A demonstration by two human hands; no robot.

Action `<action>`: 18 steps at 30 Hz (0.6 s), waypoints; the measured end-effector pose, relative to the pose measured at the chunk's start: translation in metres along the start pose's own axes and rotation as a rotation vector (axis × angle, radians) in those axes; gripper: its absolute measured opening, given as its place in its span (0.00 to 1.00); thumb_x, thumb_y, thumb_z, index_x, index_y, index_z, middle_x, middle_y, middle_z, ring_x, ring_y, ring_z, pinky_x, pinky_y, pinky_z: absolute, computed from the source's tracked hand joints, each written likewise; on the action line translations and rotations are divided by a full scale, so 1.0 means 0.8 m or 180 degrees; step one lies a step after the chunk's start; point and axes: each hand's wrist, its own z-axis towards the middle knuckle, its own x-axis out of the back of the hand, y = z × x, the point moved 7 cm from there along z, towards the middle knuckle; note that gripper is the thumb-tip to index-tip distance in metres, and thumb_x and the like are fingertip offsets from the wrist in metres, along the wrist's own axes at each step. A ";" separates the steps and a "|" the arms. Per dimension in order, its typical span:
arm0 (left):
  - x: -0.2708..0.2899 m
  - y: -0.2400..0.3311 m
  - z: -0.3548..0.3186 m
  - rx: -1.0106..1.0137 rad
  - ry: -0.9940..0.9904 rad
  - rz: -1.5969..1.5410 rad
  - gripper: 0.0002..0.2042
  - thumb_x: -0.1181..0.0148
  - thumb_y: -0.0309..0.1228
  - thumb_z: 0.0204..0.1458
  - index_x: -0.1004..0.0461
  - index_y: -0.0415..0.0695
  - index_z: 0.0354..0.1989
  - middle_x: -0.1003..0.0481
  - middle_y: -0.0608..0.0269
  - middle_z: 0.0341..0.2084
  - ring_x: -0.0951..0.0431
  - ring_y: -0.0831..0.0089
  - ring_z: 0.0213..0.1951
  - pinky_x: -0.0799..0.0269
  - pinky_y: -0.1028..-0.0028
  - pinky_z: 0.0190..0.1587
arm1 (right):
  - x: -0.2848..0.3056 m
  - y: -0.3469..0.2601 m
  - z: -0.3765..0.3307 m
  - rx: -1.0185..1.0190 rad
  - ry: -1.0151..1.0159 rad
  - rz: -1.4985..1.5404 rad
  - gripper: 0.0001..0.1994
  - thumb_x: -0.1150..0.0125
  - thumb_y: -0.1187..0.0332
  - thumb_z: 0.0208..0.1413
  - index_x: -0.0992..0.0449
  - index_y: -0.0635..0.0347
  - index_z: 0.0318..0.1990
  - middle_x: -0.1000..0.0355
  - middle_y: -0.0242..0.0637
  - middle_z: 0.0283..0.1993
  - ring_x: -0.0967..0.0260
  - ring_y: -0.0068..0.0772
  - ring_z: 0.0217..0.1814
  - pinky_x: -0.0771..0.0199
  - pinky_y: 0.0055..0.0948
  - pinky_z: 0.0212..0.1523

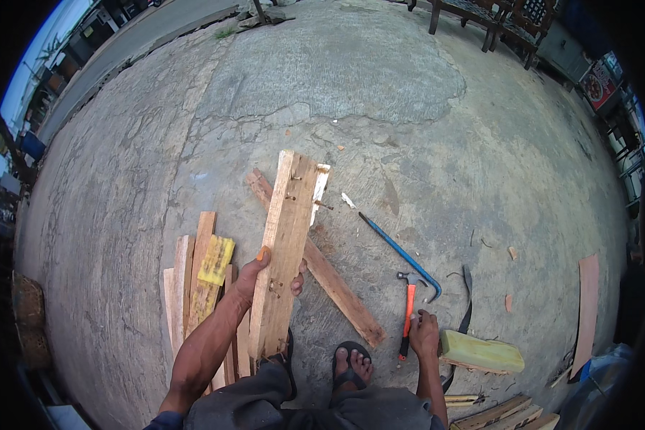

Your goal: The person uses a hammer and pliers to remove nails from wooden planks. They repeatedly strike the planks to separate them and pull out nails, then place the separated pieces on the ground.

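Pale wood fills the left hand, whose thumb lies on the left edge of a thick board while the fingertips curl round its right side. The board slants up and away in front of the left leg, and rusty nails stick out of it near the top and lower down. Behind it, a brown plank lies slantwise on the concrete ground.

Lower on the right, the right hand has its fingers bent, just beside the orange handle of a hammer; I cannot tell whether it pinches anything. A blue pry bar lies above the hammer, its hooked end near the hammer's head. Right of that hand are a yellow-green block and a black strap. More lengths of wood lie left of the board, one with a yellow patch.
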 end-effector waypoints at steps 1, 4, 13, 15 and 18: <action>-0.008 0.001 -0.003 -0.0033 -0.0087 -0.0111 0.49 0.36 0.69 0.49 0.38 0.41 0.68 0.26 0.48 0.45 0.24 0.60 0.38 0.28 0.58 0.40 | 0.008 0.002 0.007 0.0021 0.0135 0.0024 0.17 0.41 0.61 0.65 0.25 0.66 0.53 0.27 0.58 0.49 0.28 0.62 0.52 0.27 0.52 0.53; -0.025 0.001 -0.013 -0.0078 -0.0294 -0.0417 0.45 0.36 0.67 0.52 0.38 0.42 0.67 0.26 0.48 0.45 0.24 0.60 0.38 0.29 0.59 0.42 | 0.025 0.008 0.046 0.0093 0.0510 -0.0130 0.20 0.38 0.65 0.61 0.26 0.64 0.57 0.30 0.58 0.56 0.32 0.62 0.59 0.27 0.52 0.56; -0.039 -0.017 -0.028 -0.0181 0.0034 -0.0654 0.47 0.46 0.73 0.54 0.39 0.44 0.68 0.27 0.47 0.44 0.26 0.61 0.34 0.30 0.61 0.38 | 0.039 0.054 0.099 -0.0177 -0.0020 -0.0345 0.21 0.37 0.64 0.59 0.24 0.62 0.58 0.30 0.62 0.57 0.32 0.66 0.61 0.27 0.54 0.59; -0.035 -0.020 -0.040 -0.0311 0.0110 -0.0559 0.46 0.50 0.73 0.56 0.40 0.43 0.67 0.28 0.47 0.43 0.27 0.61 0.33 0.29 0.62 0.36 | 0.070 0.037 0.079 0.0142 0.0526 -0.0242 0.16 0.39 0.65 0.61 0.22 0.64 0.53 0.26 0.61 0.52 0.28 0.66 0.55 0.25 0.52 0.55; -0.030 -0.030 -0.043 -0.0378 0.0248 -0.0545 0.45 0.51 0.73 0.57 0.40 0.43 0.67 0.28 0.46 0.43 0.27 0.62 0.33 0.29 0.62 0.35 | 0.107 0.019 0.039 0.0064 0.0575 0.0272 0.13 0.41 0.66 0.63 0.21 0.65 0.49 0.22 0.59 0.46 0.23 0.63 0.50 0.23 0.52 0.50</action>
